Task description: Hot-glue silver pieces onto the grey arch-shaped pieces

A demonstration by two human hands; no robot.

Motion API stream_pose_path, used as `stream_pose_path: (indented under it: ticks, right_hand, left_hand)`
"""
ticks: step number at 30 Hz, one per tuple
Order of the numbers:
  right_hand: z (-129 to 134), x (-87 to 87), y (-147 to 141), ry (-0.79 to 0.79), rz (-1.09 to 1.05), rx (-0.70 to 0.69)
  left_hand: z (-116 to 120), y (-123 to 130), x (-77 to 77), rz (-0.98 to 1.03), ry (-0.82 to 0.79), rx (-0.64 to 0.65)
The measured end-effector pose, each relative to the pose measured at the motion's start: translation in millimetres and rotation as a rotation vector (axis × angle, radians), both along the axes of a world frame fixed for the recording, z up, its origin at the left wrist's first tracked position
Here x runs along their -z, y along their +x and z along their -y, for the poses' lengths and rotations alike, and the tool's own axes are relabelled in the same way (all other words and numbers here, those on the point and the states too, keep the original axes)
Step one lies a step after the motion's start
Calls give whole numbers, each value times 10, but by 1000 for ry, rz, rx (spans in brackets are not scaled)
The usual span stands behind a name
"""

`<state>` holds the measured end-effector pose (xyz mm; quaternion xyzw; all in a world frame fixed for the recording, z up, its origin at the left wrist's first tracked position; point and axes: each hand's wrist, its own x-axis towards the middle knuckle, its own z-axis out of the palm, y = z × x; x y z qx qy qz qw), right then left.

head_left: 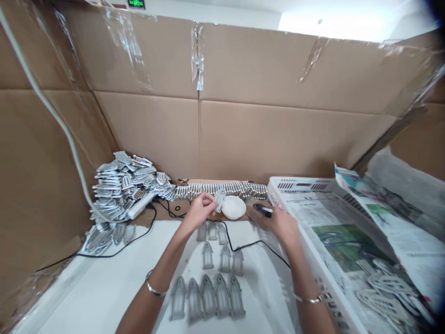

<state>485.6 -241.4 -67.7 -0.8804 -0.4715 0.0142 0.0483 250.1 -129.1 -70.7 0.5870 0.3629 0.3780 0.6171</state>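
Observation:
My left hand [199, 209] pinches a small grey arch-shaped plastic piece [219, 198], held upright at the left rim of a round white dish [233, 208]. To the right of the dish, my right hand [283, 225] has its fingers closed at the end of a black tool [263, 210]; its exact kind is unclear. Below my hands, grey arch-shaped cases [207, 297] lie in rows on the white table, with shorter rows of similar cases [225, 259] above them.
A large heap of grey pieces [125, 185] stands at the left. A row of pieces [222, 188] lines the cardboard wall [264, 134]. At the right, a white plastic crate [302, 182] holds newspaper and more pieces. A black cable [255, 242] crosses the table.

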Motion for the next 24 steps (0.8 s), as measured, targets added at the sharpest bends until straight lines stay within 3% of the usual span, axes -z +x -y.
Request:
stream_pose_path:
  ticks: [3,8,12,17,20,24]
  right_hand:
    - [-25,97,59,-187,5,35]
    - [32,6,29,-203,2,14]
    - [86,-134,-26,92,-76,-57]
    - [126,-181,-178,452,-251,-428]
    - [141,-175,-283,503,-293,-567]
    - [147,-178,-347,487,-290,-626]
  left_hand:
    - [-26,-12,0,-10,-5,7]
    - [-45,-30,-40,-16,127,-35]
    - [-59,-37,-44,-45,172,-19]
    - [-43,-27,-37,6,156,23]
    - [-6,-17,-54,16,147,43]
    - [37,-1,-78,20,118,36]
